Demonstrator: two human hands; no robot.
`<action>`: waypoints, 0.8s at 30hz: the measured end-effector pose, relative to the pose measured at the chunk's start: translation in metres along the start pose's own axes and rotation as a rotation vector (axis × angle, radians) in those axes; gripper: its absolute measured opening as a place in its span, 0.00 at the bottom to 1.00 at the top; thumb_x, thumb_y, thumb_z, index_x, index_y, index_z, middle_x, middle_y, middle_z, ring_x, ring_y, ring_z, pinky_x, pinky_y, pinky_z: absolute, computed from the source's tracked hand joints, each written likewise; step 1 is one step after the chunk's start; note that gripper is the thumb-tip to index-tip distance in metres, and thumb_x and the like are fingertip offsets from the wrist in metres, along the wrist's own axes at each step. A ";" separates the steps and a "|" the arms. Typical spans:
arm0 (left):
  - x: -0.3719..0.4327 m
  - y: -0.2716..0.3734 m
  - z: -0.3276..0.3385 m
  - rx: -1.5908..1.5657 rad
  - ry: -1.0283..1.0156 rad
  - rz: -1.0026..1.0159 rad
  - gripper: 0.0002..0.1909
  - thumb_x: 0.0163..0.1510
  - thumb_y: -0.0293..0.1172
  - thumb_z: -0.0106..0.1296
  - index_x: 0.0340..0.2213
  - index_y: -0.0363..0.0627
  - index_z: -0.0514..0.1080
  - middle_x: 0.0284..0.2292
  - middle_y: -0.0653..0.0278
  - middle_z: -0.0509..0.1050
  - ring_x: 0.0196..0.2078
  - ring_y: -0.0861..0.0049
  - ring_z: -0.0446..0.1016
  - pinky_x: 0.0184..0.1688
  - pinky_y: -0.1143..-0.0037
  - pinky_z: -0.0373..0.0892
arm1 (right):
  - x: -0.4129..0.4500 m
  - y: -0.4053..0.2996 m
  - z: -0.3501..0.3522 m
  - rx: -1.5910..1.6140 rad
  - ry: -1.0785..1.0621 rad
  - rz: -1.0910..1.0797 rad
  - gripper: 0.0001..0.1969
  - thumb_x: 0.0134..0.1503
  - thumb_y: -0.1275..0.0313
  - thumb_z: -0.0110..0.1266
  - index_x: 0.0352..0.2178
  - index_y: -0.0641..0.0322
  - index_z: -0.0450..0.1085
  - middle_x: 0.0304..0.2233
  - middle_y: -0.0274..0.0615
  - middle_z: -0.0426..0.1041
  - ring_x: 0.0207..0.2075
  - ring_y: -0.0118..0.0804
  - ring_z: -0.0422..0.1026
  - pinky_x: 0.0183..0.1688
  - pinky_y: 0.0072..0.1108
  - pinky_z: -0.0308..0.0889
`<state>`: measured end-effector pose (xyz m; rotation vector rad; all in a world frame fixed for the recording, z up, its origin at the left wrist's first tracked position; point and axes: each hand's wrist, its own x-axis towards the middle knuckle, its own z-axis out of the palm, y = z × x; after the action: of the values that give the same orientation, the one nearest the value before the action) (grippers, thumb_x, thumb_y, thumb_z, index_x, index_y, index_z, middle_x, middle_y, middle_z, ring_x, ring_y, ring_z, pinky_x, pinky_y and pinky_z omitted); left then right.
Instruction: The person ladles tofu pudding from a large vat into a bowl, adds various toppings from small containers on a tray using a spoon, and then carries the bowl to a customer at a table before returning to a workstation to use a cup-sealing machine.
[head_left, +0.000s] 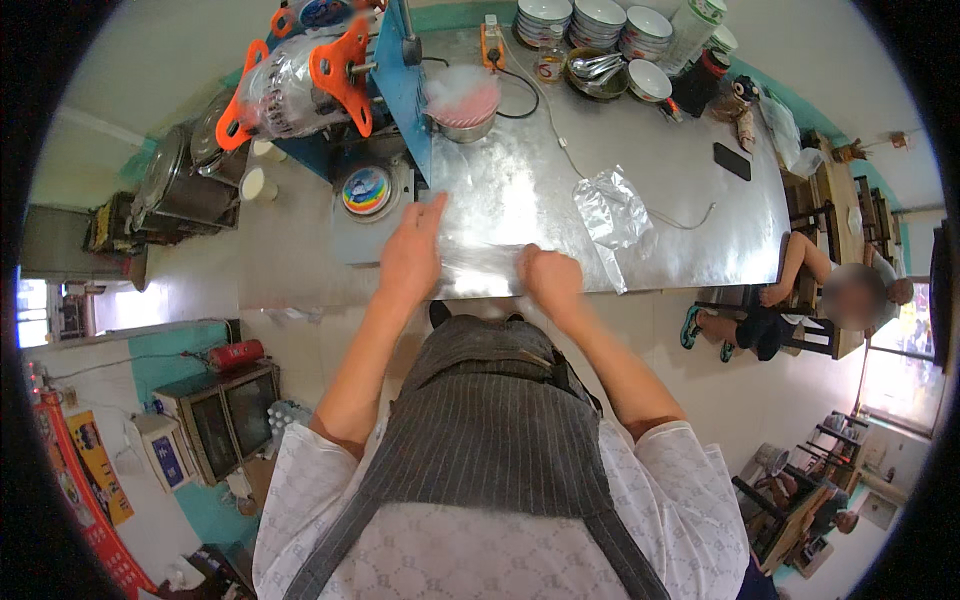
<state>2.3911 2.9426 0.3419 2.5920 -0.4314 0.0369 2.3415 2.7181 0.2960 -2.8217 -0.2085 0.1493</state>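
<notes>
Clear plastic film (480, 257) is stretched between my two hands over the front edge of the steel table (660, 262). My left hand (411, 251) has its index finger extended forward and meets the film's left end; how firmly it grips is unclear. My right hand (551, 277) is closed around the film's right end. Just beyond my left hand is a blue cup-sealing machine (405, 97) with a roll of film (289, 86) between orange holders. A round, rainbow-coloured lid (367, 190) sits in its lower plate. A crumpled clear plastic bag (615, 206) lies to the right.
A steel bowl with a pink rim (463, 112), stacked bowls (596, 22), a dish of spoons (598, 73) and a power strip (492, 46) stand at the back. A black phone (732, 162) lies at right. Paper cups (259, 185) stand left. A person (810, 300) sits beyond the right end.
</notes>
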 end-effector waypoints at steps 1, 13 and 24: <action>-0.005 0.011 -0.003 -0.102 -0.096 0.110 0.32 0.45 0.14 0.45 0.53 0.50 0.64 0.48 0.51 0.65 0.41 0.55 0.72 0.41 0.65 0.70 | 0.006 0.022 0.001 -0.034 0.069 0.075 0.07 0.54 0.72 0.45 0.28 0.65 0.66 0.18 0.49 0.72 0.20 0.48 0.74 0.22 0.34 0.69; -0.042 -0.002 0.016 0.231 -0.434 -0.202 0.34 0.47 0.14 0.43 0.56 0.57 0.62 0.62 0.45 0.46 0.47 0.50 0.71 0.44 0.64 0.71 | -0.024 0.028 -0.003 0.026 -0.389 -0.191 0.40 0.49 0.87 0.43 0.62 0.45 0.47 0.40 0.58 0.63 0.36 0.51 0.73 0.40 0.34 0.70; -0.059 0.010 0.039 -0.083 -0.067 -0.127 0.23 0.48 0.15 0.39 0.48 0.39 0.69 0.60 0.63 0.58 0.54 0.63 0.67 0.51 0.70 0.67 | -0.038 0.037 -0.006 0.407 -0.295 0.268 0.24 0.53 0.80 0.47 0.53 0.68 0.58 0.38 0.58 0.65 0.35 0.55 0.68 0.41 0.34 0.66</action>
<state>2.3296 2.9328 0.3068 2.5389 -0.2846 -0.1093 2.3097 2.6760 0.2930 -2.3979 0.1265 0.5978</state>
